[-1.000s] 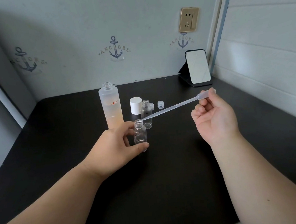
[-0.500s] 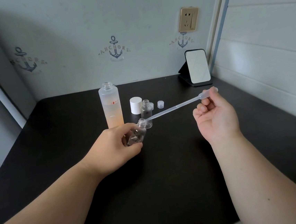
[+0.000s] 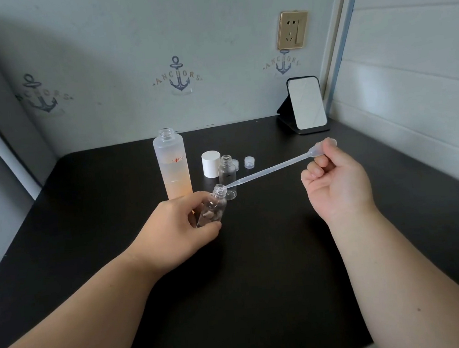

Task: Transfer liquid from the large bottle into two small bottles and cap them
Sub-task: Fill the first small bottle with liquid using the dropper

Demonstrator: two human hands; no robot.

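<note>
**Pipette tip at the mouth of a tilted small bottle**

Small clear bottle (image 3: 212, 207) sits just left of table centre, gripped in the left hand (image 3: 172, 230) — fingers and thumb curled round its body, neck tilted toward 2 o'clock. Whether its base touches the table cannot be told. No cap on it.

Plastic pipette (image 3: 272, 167) runs from the bottle's mouth out toward 2 o'clock. Its tip meets the rim of the open neck. Right hand (image 3: 335, 183) pinches the bulb end between thumb and forefinger; the other fingers are curled into the palm.

At 12 o'clock from the held bottle, just beside it, the second small bottle (image 3: 228, 178) stands upright and uncapped. At 11 o'clock stands the large bottle (image 3: 172, 165), frosted, open at the top, with pale orange liquid filling its lower part. White cap (image 3: 211, 164) stands between the large bottle and the second small one, slightly behind. Two small clear caps (image 3: 249, 162) lie at 1 o'clock, one partly hidden behind the second bottle.

Black table (image 3: 261, 283) under all. Far right corner — a standing mirror (image 3: 308, 107). Gold wall socket (image 3: 292, 30) above it; anchor prints (image 3: 178, 76) across the wall.
</note>
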